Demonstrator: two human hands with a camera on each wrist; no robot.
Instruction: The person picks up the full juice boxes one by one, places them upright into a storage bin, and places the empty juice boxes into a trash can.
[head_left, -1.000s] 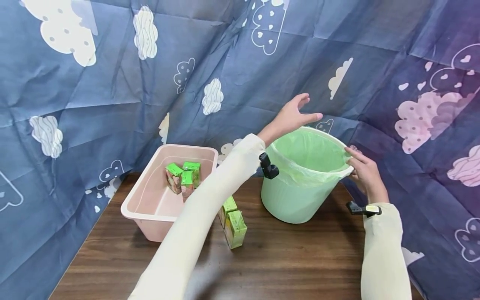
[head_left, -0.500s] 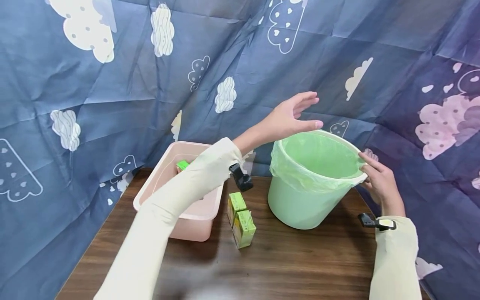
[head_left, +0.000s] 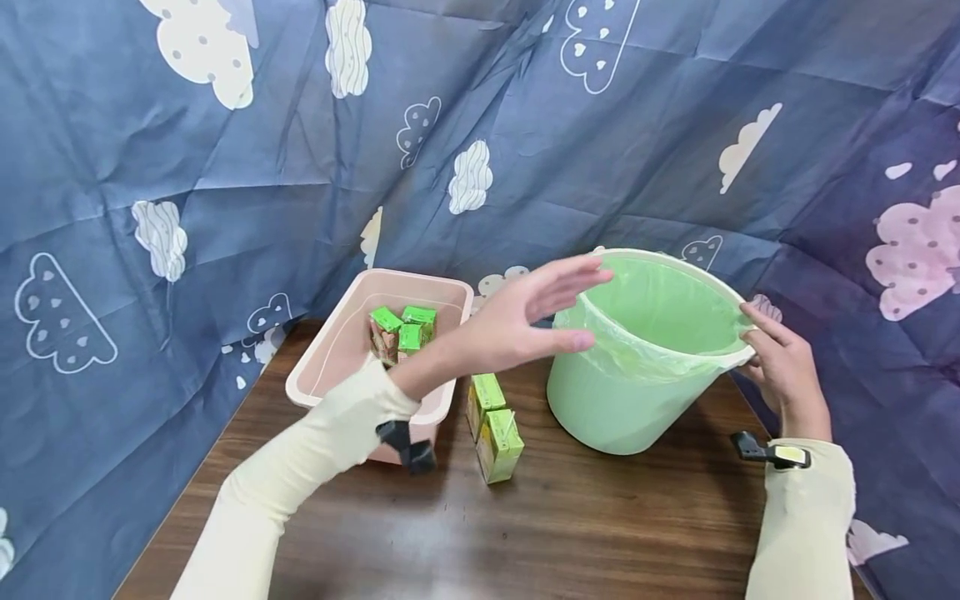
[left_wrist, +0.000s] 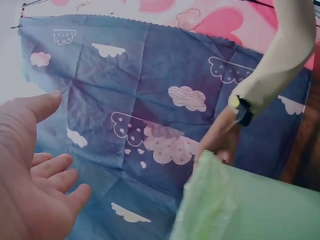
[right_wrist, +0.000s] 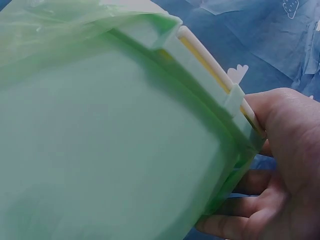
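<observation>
A light green trash bin [head_left: 622, 408], lined with a thin green bag [head_left: 645, 304], leans tilted on the table at the right. My right hand [head_left: 787, 375] grips its rim on the right side; in the right wrist view, the fingers of that hand [right_wrist: 280, 165] curl about the rim and bag edge. To the left of the bin, my left hand [head_left: 517, 317] hangs in the air with fingers extended and thumb apart, holding nothing. The left wrist view shows the left hand [left_wrist: 35, 175] with its palm bare, away from the bin.
A pink plastic tub [head_left: 330, 342] stands at the left, with several green-topped juice boxes [head_left: 409, 337] inside. Two juice boxes [head_left: 498, 446] stand on the wooden table [head_left: 570, 517] between tub and bin. A blue cloud-patterned cloth [head_left: 300, 150] hangs behind.
My left hand has moved back from over the bin, leftward and down toward the near side. The right hand keeps its hold on the rim. The head view has turned slightly left.
</observation>
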